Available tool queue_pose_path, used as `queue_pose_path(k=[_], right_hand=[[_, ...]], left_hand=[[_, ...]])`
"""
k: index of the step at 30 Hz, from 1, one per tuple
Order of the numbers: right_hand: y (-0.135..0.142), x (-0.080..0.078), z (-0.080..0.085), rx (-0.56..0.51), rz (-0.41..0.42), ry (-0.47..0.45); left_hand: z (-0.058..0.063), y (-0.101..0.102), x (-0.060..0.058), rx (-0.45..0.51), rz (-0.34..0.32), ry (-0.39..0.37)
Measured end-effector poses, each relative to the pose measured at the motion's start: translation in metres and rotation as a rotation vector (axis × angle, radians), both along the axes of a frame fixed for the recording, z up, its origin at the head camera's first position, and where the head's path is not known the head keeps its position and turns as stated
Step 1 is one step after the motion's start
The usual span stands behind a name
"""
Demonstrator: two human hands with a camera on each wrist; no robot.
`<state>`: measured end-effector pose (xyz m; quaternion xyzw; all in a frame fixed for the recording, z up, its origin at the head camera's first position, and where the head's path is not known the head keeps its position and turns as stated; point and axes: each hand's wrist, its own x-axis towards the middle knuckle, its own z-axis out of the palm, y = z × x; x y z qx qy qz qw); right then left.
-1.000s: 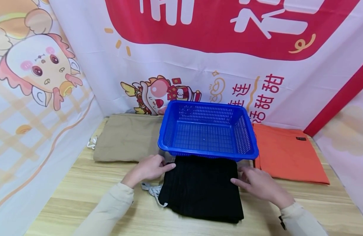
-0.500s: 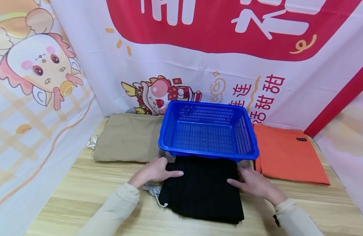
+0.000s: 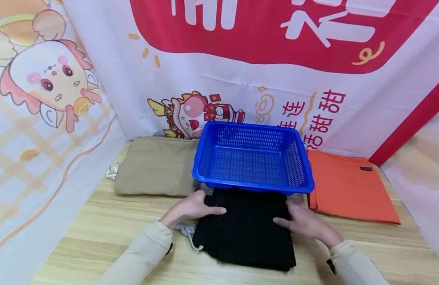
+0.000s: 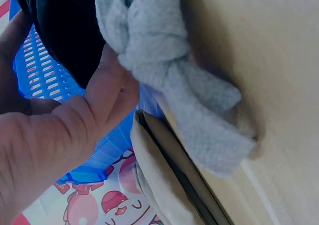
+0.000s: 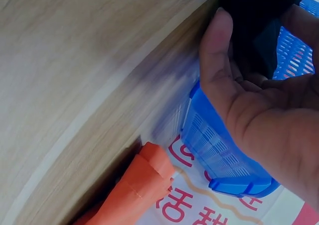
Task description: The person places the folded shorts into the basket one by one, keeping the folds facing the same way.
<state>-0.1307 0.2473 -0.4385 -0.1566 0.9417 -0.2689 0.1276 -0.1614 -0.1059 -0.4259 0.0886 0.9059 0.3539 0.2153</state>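
Folded black pants (image 3: pixel 246 233) lie on the table just in front of the blue basket (image 3: pixel 251 186), with a knotted grey drawstring (image 4: pixel 154 41) at their left end. My left hand (image 3: pixel 194 206) grips their far left corner, thumb on top and fingers underneath. At the right edge, my right hand (image 3: pixel 303 221) holds the cloth the same way; in the right wrist view its fingers go partly out of sight behind the dark fabric. Inside the basket only its bare mesh floor shows.
Left of the basket lies a folded khaki garment (image 3: pixel 155 166) with a white cord. A folded orange garment (image 3: pixel 351 190) with a dark label lies to the right. A printed cloth backdrop (image 3: pixel 241 79) rises right behind the wooden table (image 3: pixel 98 237).
Both hands have moved inward onto the black pants and now hold them at their sides. The pants and the basket have stayed in place.
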Motion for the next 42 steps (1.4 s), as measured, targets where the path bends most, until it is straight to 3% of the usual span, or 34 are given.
queue_pose_path(k=[4, 11, 18, 23, 32, 39, 42], right_hand=[[-0.001, 0.000, 0.001, -0.049, -0.015, -0.035], [-0.002, 0.002, 0.002, -0.178, -0.072, -0.105], [-0.004, 0.003, 0.003, -0.266, -0.224, -0.183], [-0.004, 0.002, 0.006, -0.284, -0.262, -0.227], [-0.001, -0.001, 0.006, -0.341, -0.155, -0.305], [0.001, 0.002, 0.007, -0.422, -0.151, -0.342], [0.003, 0.004, 0.009, -0.457, -0.115, -0.370]], left_hand=[[0.000, 0.001, 0.001, 0.021, 0.017, -0.025], [-0.002, 0.005, 0.003, 0.165, 0.066, -0.141], [-0.005, 0.009, 0.004, 0.242, 0.107, -0.171], [-0.007, 0.009, 0.003, 0.307, 0.099, -0.186], [-0.009, 0.010, 0.000, 0.538, -0.003, -0.278], [-0.006, 0.010, 0.002, 0.636, -0.068, -0.332], [-0.003, 0.010, 0.005, 0.606, -0.101, -0.293]])
